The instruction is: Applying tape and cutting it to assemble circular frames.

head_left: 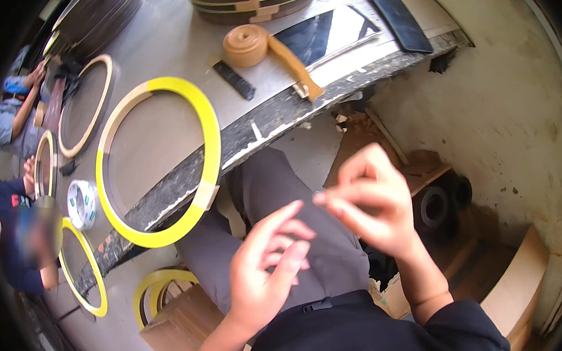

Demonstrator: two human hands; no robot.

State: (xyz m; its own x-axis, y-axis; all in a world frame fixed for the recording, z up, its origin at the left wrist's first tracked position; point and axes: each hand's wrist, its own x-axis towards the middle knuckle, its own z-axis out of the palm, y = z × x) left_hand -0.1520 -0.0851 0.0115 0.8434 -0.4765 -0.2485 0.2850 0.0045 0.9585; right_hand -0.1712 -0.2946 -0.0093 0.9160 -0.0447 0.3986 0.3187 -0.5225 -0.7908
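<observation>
Both of my hands hang over my lap, just off the table's near edge. My left hand (269, 263) has its fingers loosely bent and apart, with nothing seen in it. To its right, my right hand (378, 207) is raised in a pinch, thumb against fingertips; whatever might be between them is too small to make out. Nearest to the hands on the table lies a large yellow ring (212, 128) with tan stretches, overhanging the edge. Beyond it sit a roll of brown tape (246, 45) with its end pulled loose and a short black strip (234, 81).
Two phone-like dark slabs (326, 35) (399, 21) lie near the table's edge (258, 135). Stacked rings (247, 0) stand at the back. Further rings (84, 253) and a white tape roll (81, 204) are at the left, near other people. Cardboard boxes (514, 283) stand by the wall.
</observation>
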